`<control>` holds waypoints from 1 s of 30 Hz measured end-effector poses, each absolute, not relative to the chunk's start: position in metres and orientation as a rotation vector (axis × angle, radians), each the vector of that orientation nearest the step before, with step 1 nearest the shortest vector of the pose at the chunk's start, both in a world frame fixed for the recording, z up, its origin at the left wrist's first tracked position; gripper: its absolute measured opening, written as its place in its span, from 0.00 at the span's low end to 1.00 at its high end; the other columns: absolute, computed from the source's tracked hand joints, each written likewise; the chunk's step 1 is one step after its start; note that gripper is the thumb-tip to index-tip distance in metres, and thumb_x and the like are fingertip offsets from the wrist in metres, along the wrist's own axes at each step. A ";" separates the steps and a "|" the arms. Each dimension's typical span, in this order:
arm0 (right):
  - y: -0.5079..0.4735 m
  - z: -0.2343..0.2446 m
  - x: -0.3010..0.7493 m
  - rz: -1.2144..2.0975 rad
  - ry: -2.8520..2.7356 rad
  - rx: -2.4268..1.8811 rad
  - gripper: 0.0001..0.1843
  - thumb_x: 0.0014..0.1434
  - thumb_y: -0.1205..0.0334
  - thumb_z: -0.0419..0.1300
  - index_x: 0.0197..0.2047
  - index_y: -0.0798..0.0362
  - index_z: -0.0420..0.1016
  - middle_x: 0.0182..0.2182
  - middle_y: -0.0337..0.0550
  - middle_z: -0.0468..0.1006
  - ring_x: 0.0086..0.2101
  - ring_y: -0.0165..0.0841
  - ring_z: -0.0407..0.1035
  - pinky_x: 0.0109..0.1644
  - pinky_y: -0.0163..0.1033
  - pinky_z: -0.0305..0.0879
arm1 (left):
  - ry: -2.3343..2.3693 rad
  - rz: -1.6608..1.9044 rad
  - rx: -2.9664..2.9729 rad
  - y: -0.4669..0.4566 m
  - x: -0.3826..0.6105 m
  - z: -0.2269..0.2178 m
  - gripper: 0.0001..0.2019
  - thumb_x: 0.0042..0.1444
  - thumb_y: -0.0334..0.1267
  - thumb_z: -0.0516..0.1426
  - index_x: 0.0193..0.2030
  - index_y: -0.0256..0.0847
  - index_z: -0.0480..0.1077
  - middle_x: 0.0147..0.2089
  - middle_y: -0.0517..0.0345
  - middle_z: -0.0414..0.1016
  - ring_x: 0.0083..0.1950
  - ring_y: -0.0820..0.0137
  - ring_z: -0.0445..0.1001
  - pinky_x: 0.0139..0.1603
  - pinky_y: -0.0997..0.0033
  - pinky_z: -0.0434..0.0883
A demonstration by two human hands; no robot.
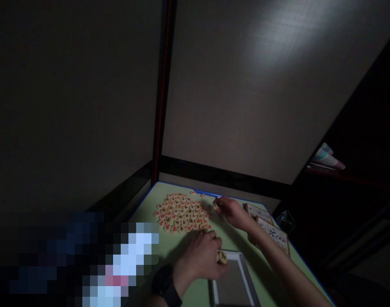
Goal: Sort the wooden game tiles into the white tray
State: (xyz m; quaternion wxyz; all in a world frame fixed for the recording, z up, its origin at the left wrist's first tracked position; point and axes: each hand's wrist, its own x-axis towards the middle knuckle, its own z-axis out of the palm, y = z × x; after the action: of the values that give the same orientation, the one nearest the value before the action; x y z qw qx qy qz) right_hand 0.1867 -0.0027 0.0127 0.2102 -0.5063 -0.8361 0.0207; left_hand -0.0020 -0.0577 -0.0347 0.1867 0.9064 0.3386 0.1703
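Note:
My left hand [201,255], with a dark watch on its wrist, is closed round Chinese chess pieces [222,257]; the end one shows a dark character, and how many lie behind it is hidden. It hovers over the upper left of a pale-rimmed open box [250,278] with a plain grey-brown inside. Farther off, my right hand [232,212] pinches a single Chinese chess piece [216,206] above the table. To its left spreads a flat cluster of round Chinese chess pieces [181,215] with red and dark characters, mostly face up.
Wood-edged boxes [273,234] with written characters lie along the table's right side, under my right forearm. The green table [144,213] has a blue edge and stands in a wall corner. Loose pieces [193,192] sit near the far edge. A blurred-out patch covers the lower left.

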 end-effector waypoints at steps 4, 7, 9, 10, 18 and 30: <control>-0.070 0.009 0.202 0.145 -2.168 -1.275 0.09 0.62 0.69 0.55 0.45 0.52 0.73 0.39 0.47 0.78 0.39 0.36 0.72 0.43 0.40 0.68 | 0.917 0.677 2.351 -0.051 -0.003 -0.026 0.15 0.50 0.47 0.59 0.40 0.39 0.75 0.42 0.50 0.76 0.46 0.57 0.73 0.49 0.58 0.68; -0.098 0.005 0.191 0.124 -2.084 -1.238 0.11 0.64 0.69 0.54 0.49 0.51 0.70 0.40 0.46 0.76 0.38 0.35 0.72 0.43 0.39 0.69 | 0.722 0.794 1.958 -0.045 0.002 -0.027 0.19 0.60 0.51 0.51 0.40 0.39 0.75 0.35 0.54 0.75 0.37 0.66 0.72 0.38 0.69 0.68; -0.106 -0.001 0.179 0.083 -2.056 -1.179 0.14 0.64 0.71 0.51 0.52 0.51 0.68 0.41 0.47 0.75 0.41 0.35 0.72 0.45 0.39 0.70 | 0.628 0.768 1.689 -0.042 0.006 -0.032 0.23 0.60 0.56 0.50 0.43 0.38 0.73 0.30 0.58 0.72 0.27 0.73 0.67 0.27 0.74 0.62; -0.106 -0.006 0.173 0.057 -2.047 -1.160 0.16 0.64 0.71 0.51 0.53 0.51 0.67 0.43 0.48 0.74 0.42 0.35 0.71 0.46 0.40 0.71 | 0.610 0.748 1.572 -0.041 0.007 -0.035 0.25 0.57 0.59 0.53 0.46 0.38 0.72 0.28 0.60 0.70 0.24 0.75 0.64 0.23 0.75 0.58; -0.104 -0.031 0.154 -0.206 -1.979 -1.229 0.18 0.63 0.72 0.51 0.54 0.53 0.68 0.42 0.51 0.76 0.42 0.39 0.72 0.45 0.44 0.73 | 0.615 0.769 1.218 -0.042 0.001 -0.037 0.29 0.44 0.54 0.68 0.48 0.39 0.71 0.37 0.58 0.72 0.25 0.81 0.63 0.22 0.80 0.52; -0.115 -0.021 0.166 -0.383 -1.712 -1.089 0.20 0.64 0.67 0.54 0.59 0.49 0.65 0.42 0.50 0.74 0.42 0.40 0.71 0.44 0.45 0.72 | 0.459 0.794 1.158 -0.040 -0.006 -0.033 0.22 0.54 0.58 0.59 0.38 0.37 0.67 0.24 0.67 0.56 0.21 0.81 0.53 0.20 0.78 0.47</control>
State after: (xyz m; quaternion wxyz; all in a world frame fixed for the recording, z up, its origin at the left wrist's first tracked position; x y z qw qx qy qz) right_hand 0.1657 -0.1148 -0.0212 0.5129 -0.4527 -0.7118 -0.1591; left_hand -0.0059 -0.0399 -0.0325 0.7394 0.5277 0.2092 0.3620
